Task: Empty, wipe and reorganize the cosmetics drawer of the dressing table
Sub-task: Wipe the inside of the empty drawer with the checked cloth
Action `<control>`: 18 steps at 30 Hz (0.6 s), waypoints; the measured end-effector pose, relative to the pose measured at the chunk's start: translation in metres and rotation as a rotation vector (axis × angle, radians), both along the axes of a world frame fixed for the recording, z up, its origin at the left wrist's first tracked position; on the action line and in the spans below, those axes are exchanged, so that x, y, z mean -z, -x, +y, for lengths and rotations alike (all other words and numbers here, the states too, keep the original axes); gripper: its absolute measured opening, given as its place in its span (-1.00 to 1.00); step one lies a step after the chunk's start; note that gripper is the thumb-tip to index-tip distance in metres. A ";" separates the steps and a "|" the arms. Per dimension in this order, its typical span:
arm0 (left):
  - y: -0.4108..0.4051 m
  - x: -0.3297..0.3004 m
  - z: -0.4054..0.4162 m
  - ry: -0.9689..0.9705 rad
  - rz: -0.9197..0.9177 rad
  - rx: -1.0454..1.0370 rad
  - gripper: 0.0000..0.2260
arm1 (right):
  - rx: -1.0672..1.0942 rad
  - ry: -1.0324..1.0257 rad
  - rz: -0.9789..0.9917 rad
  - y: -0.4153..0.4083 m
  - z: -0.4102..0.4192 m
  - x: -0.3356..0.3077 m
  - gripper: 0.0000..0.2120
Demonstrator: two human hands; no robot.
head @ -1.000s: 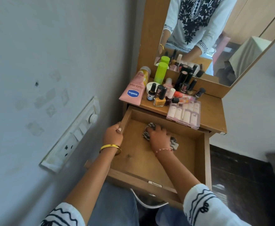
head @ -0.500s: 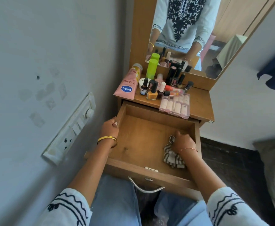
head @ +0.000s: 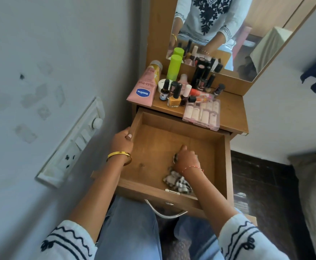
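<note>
Drawer (head: 153, 147) stands pulled out below the dressing table top (head: 230, 109), where I see the cosmetics (head: 181, 89) crowded at twelve o'clock. My left hand (head: 122, 142) grips the drawer's nine o'clock wall. My right hand (head: 186, 159) curls around a checked cloth (head: 177, 182), pressing it on the drawer floor toward four o'clock.

Head cam, single view, looking forward and steeply down.

Worn on the person's head, close above the open drawer (head: 172, 139) of the dressing table (head: 232, 111); wide-angle, edges bent. Wall left, mirror (head: 256, 21) at top reflects the wearer's torso. Right edge blurred, possibly a bed.
</note>
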State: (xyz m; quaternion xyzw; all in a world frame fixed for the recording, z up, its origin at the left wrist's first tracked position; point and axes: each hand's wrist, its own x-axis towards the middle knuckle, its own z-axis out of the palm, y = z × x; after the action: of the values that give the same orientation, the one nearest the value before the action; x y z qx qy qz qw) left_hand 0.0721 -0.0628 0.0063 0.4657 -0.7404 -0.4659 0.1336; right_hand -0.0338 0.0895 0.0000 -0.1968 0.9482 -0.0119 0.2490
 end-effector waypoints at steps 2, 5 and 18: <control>0.001 0.001 -0.001 -0.017 0.033 -0.019 -0.66 | -0.077 0.079 0.021 0.001 -0.022 -0.003 -0.30; 0.002 0.002 -0.003 -0.031 0.060 -0.031 -0.67 | -0.263 0.242 0.075 -0.011 -0.060 0.000 -0.43; 0.003 0.000 -0.005 -0.068 0.083 -0.040 -0.68 | -0.784 0.272 -0.263 -0.040 -0.046 -0.002 -0.65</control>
State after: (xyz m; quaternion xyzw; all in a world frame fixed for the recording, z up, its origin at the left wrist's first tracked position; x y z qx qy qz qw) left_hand 0.0696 -0.0680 0.0061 0.4649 -0.7084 -0.5071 0.1576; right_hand 0.0064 0.0436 0.0018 -0.5698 0.7518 -0.0661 0.3253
